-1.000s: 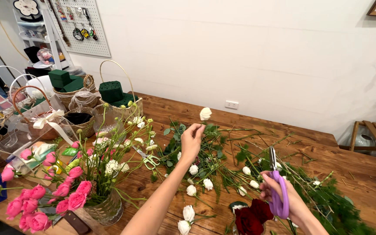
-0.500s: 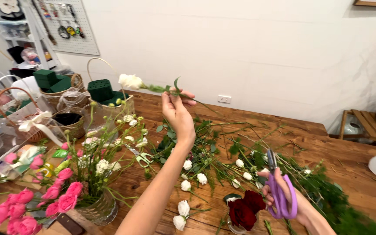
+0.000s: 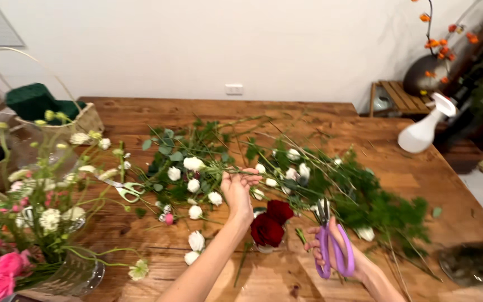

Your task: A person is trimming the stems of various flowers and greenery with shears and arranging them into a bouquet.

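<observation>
A thin green stem (image 3: 264, 173) is pinched between the fingers of the left hand (image 3: 238, 187), which is raised over the middle of the wooden table (image 3: 286, 112); the stem runs sideways at fingertip height, across a loose heap of cut greenery (image 3: 364, 196) and white roses (image 3: 193, 163) that lies spread over the table. The purple-handled scissors (image 3: 331, 246) are gripped in the right hand (image 3: 339, 251), fingers through the loops, blades pointed up and away; whether the blades are parted cannot be told. Just between the two hands, two dark red roses (image 3: 269, 223) are seen standing in a small glass. A second pair of scissors with pale green handles (image 3: 127, 190) lies flat on the table to the left, near a glass vase (image 3: 76, 274) filled with pink and white flowers. A woven basket (image 3: 82, 120) holding dark green foam blocks is set at the far left edge, and a white spray bottle (image 3: 423, 131) stands at the far right, well apart from both hands
</observation>
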